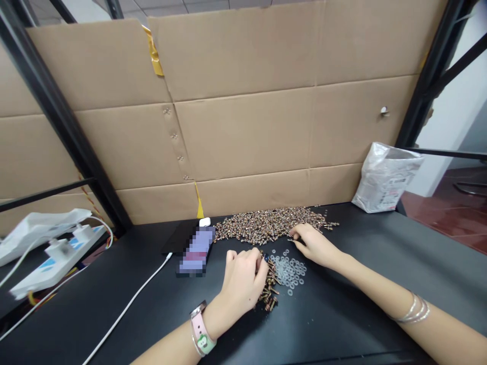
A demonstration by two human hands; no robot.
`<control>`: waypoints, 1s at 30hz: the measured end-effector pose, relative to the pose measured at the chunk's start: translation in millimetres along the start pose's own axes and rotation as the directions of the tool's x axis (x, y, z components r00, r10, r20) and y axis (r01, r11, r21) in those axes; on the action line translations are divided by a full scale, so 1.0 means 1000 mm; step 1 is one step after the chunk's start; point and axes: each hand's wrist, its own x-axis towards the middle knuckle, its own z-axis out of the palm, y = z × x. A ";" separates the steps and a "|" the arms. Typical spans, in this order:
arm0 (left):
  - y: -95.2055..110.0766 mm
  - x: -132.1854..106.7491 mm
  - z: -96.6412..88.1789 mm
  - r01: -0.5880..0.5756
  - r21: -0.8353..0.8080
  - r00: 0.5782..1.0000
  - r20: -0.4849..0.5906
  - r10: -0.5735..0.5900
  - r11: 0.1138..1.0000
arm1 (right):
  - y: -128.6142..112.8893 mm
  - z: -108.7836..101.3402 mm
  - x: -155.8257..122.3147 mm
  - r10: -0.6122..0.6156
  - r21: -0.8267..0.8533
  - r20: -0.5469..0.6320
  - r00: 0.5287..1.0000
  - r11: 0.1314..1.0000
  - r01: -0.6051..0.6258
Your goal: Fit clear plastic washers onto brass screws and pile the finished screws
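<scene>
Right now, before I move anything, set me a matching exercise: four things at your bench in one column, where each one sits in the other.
Things:
1. Clear rings
2. Pink-strapped watch
3. Silver bangles
4. Crumpled silver bag

Places:
A. Against the cardboard wall, far right of the black bench
B. On the right forearm
C. On the wrist behind the left hand
D. On the bench, just below the right hand

Pairs: 1-D, 2-C, 3-B, 4-A.
</scene>
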 end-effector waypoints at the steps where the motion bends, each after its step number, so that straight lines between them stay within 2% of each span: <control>1: 0.000 0.000 0.000 -0.003 -0.003 1.000 0.000 0.003 1.000 | -0.003 0.000 0.000 -0.001 0.037 -0.019 1.000 0.999 0.001; 4: 0.001 -0.001 -0.003 -0.015 -0.022 1.000 0.002 0.015 1.000 | -0.017 -0.002 0.001 0.084 0.223 -0.030 0.996 0.972 -0.075; 6: 0.003 -0.002 -0.005 -0.031 -0.053 0.999 0.007 0.032 0.998 | -0.031 -0.003 0.000 0.180 0.432 0.061 0.982 0.882 -0.189; 7: 0.003 -0.002 -0.007 -0.043 -0.073 0.999 0.009 0.043 0.996 | -0.039 -0.004 -0.001 0.213 0.549 0.132 0.968 0.798 -0.250; 9: 0.005 -0.003 -0.009 -0.073 -0.110 0.997 0.015 0.075 0.991 | -0.056 -0.004 -0.004 0.214 0.747 0.279 0.936 0.565 -0.352; 11: 0.006 -0.002 -0.009 -0.106 -0.121 0.994 0.024 0.110 0.987 | -0.070 -0.004 -0.008 0.198 0.834 0.356 0.913 0.374 -0.406; 12: 0.006 -0.002 -0.009 -0.122 -0.111 0.991 0.031 0.127 0.986 | -0.076 -0.003 -0.010 0.193 0.851 0.370 0.909 0.324 -0.415; 14: 0.006 -0.001 -0.007 -0.159 -0.074 0.986 0.046 0.162 0.985 | -0.086 -0.002 -0.013 0.174 0.859 0.368 0.913 0.312 -0.406; 18: 0.006 0.000 -0.004 -0.233 -0.016 0.970 0.064 0.233 0.972 | -0.093 -0.004 -0.016 0.119 0.840 0.323 0.939 0.421 -0.342; 23: 0.008 0.001 -0.005 -0.290 0.034 0.955 0.079 0.286 0.957 | -0.091 -0.009 -0.018 0.124 0.818 0.273 0.954 0.493 -0.298; 25: 0.009 0.002 -0.007 -0.316 0.025 0.946 0.088 0.313 0.948 | -0.090 -0.006 -0.020 0.140 0.824 0.280 0.950 0.472 -0.313; 30: 0.011 0.002 -0.008 -0.331 0.006 0.941 0.074 0.330 0.944 | -0.094 0.011 -0.022 0.146 0.857 0.369 0.918 0.328 -0.397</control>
